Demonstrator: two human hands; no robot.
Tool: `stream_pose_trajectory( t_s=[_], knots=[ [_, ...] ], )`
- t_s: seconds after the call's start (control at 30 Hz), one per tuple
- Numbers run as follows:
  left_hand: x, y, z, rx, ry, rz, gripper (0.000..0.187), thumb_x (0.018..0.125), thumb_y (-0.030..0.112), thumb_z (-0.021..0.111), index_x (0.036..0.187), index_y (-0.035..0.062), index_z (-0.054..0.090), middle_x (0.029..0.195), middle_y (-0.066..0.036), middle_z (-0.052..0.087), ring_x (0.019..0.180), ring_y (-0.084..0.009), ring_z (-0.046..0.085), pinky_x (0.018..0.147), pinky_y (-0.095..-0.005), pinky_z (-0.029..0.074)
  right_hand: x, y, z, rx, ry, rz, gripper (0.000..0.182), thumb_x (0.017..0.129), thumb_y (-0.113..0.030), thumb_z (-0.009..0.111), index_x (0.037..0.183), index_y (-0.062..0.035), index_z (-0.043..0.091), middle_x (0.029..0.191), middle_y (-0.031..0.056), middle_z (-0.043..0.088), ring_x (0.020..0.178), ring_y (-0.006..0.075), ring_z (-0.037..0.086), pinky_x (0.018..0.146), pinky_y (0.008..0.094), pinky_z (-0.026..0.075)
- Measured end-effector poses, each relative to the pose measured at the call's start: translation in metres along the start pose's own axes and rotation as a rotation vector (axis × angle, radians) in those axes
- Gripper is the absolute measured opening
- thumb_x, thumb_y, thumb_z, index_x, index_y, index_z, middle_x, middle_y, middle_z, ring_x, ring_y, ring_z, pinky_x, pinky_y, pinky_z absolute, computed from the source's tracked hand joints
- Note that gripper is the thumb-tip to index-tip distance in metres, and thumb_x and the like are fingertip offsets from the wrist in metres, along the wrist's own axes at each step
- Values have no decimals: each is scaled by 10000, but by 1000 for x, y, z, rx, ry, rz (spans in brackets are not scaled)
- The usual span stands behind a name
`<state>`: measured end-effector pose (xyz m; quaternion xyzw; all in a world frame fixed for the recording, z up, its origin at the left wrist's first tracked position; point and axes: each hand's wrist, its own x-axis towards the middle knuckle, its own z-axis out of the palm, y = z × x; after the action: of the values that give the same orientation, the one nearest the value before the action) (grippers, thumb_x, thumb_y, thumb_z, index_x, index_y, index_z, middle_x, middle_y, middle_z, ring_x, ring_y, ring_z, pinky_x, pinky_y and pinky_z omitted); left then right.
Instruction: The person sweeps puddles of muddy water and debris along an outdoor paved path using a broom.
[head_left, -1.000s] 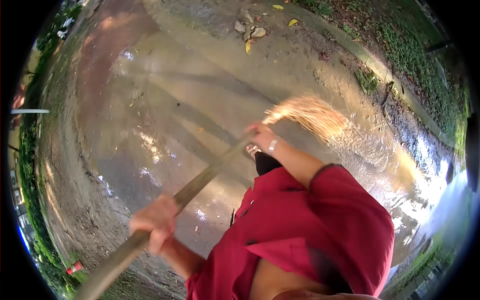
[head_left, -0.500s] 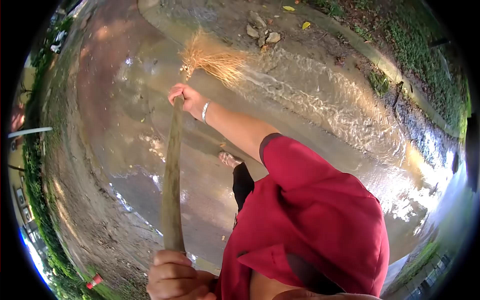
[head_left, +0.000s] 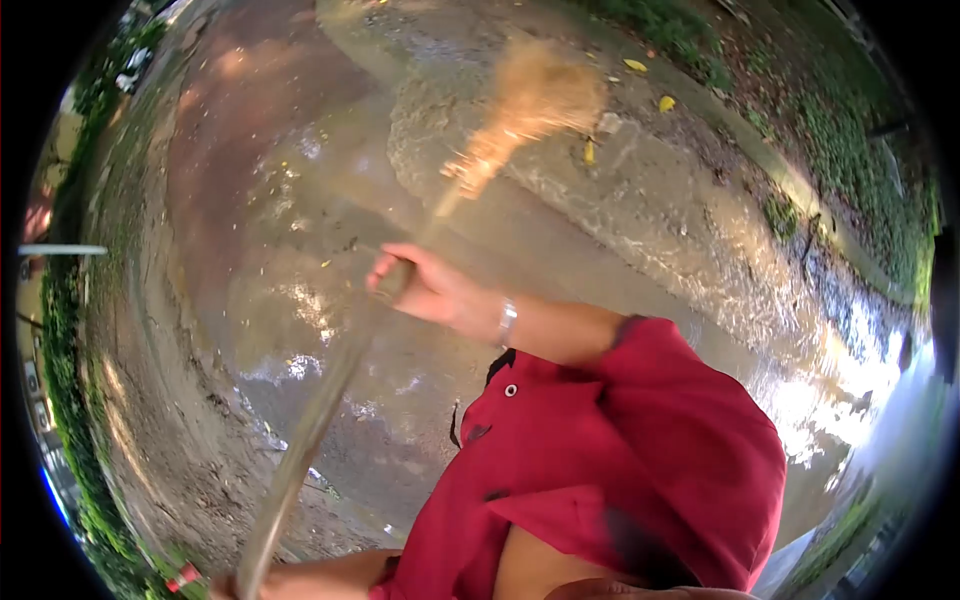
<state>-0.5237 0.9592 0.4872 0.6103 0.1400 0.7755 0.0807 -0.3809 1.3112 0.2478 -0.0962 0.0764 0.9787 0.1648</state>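
Observation:
A broom with a long wooden handle (head_left: 310, 430) runs from the lower left up toward the middle of the view. My right hand (head_left: 432, 288), with a silver band at its wrist, is wrapped round the lower part of the handle. At the bottom left edge, my left hand (head_left: 228, 587) grips the upper end, partly cut off by the frame. Blurred by motion, the straw bristles (head_left: 545, 95) fan out over the wet ground on the far side. Shallow muddy water (head_left: 640, 225) ripples beside them.
A low kerb (head_left: 770, 145) edges a grassy, leafy strip (head_left: 830, 130) on the right. Yellow leaves (head_left: 667, 103) lie near the bristles. Bare mud (head_left: 150, 400) and a hedge (head_left: 65, 400) line the left side. A small red-and-white object (head_left: 183, 577) stands at lower left.
The bristles have swung right toward the kerb. My right hand has come closer to my body, and my left hand has moved left and down. My foot is now hidden.

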Motion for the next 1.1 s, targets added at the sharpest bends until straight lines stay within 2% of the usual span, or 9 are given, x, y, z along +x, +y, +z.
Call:
stream_pose_trajectory(
  t_s=[0.1, 0.17, 0.27, 0.4, 0.53, 0.7, 0.83, 0.93, 1.1],
  knots=[
    [-15, -41, -78, -20, 455, -276, 286, 755, 194, 658, 598, 143, 425, 468, 19, 484, 447, -86, 482, 518, -219, 430, -11, -12, -50, 4, 87, -64, 125, 824, -129, 570, 754, -28, 551, 771, 103, 579, 847, 272, 542, 847, 402, 417],
    [-23, -137, -93, -555, 293, -572, 262, 867, 250, 496, 651, 108, 451, 552, -14, 478, 459, -102, 441, 445, -261, 426, -25, -42, -95, 44, 217, -150, 126, 799, -132, 593, 761, -19, 551, 804, 115, 584, 858, 264, 537, 845, 414, 419],
    [-83, -247, -116, -345, 818, -607, 129, 847, 190, 526, 760, 132, 449, 536, 40, 420, 500, -88, 437, 530, -288, 413, -53, -93, -146, 232, 383, -430, 76, 775, -67, 560, 744, -11, 517, 737, 99, 524, 771, 226, 520, 807, 372, 431],
    [-97, -408, -85, -571, 431, -967, 222, 788, 224, 596, 907, 68, 492, 699, -58, 496, 679, -194, 529, 792, -478, 465, -88, -169, -259, -246, 1164, -660, 115, 759, -106, 475, 677, -155, 540, 667, 6, 513, 684, 157, 502, 555, 294, 418],
    [-78, -514, -84, -799, 293, -1138, 168, 782, 172, 618, 779, 60, 492, 638, -45, 490, 635, -177, 494, 740, -394, 445, -81, -246, -391, 479, 805, -812, 162, 730, -79, 472, 581, -141, 455, 612, 3, 498, 625, 140, 506, 589, 278, 446],
    [28, -542, -187, -353, 186, -1131, 115, 765, 88, 545, 680, 70, 470, 632, -37, 488, 577, -175, 468, 613, -339, 408, 153, -236, -199, -1698, 993, -343, 251, 690, -23, 615, 935, -47, 564, 937, 96, 573, 907, 201, 543, 805, 340, 457],
    [144, -516, -263, 31, 174, -865, 259, 788, 185, 555, 582, 103, 422, 494, 24, 441, 405, -91, 376, 452, -272, 252, 353, -223, -95, -1672, 564, -341, 231, 683, -9, 579, 907, -55, 615, 983, 126, 586, 898, 226, 575, 791, 315, 475],
    [192, -479, -313, 177, 70, -785, 247, 817, 204, 563, 617, 134, 437, 485, 39, 431, 418, -66, 369, 481, -247, 287, 493, -204, -45, -241, 528, -197, 58, 767, 2, 500, 744, -46, 477, 789, 90, 516, 706, 241, 531, 692, 386, 489],
    [239, -483, -353, 346, -38, -636, 248, 827, 226, 559, 631, 146, 429, 486, 43, 413, 422, -65, 353, 552, -217, 321, 660, -191, 6, -123, 249, -169, 155, 736, 24, 491, 635, -91, 471, 667, 40, 532, 636, 170, 542, 624, 311, 472]
  ],
)
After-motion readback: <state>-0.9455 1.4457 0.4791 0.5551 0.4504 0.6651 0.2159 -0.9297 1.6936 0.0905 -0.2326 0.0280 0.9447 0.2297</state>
